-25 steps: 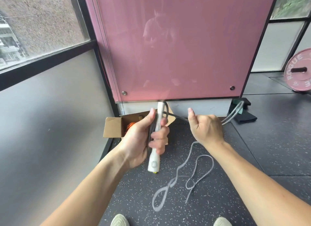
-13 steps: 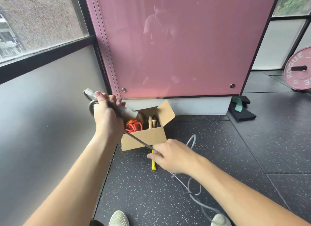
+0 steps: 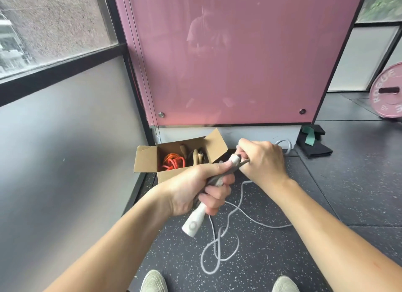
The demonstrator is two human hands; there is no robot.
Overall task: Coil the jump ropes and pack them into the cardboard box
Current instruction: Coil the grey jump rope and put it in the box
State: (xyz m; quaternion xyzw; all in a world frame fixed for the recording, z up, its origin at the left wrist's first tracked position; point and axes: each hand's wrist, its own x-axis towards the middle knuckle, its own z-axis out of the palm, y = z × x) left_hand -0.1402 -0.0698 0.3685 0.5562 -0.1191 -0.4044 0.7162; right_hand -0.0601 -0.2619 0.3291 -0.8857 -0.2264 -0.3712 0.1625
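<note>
One white handle [image 3: 193, 224] and its grey rope [image 3: 219, 248] are clenched in the left grip [image 3: 195, 191]. The rope is pinched by the right grip [image 3: 263, 159] at 1 o'clock. At 11 o'clock, two ropes, an orange rope [image 3: 174, 162] and a dark rope [image 3: 196, 156], are kept in one cardboard box [image 3: 145, 161].

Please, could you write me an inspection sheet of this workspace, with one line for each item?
Surface: dark speckled floor; grey jump rope partly lying on it in loose loops.
Job's things: open cardboard box holds an orange rope and a dark rope.
Clutter: black pad with green strap; pink weight plate, far right.
Grippers: left hand grips the white handle and rope loops; right hand, its fingers pinching the rope near the handle's top.
Cables: thin red line beside the pink panel, perhaps a cord.
Surroundings: pink panel ahead, window at left.
</note>
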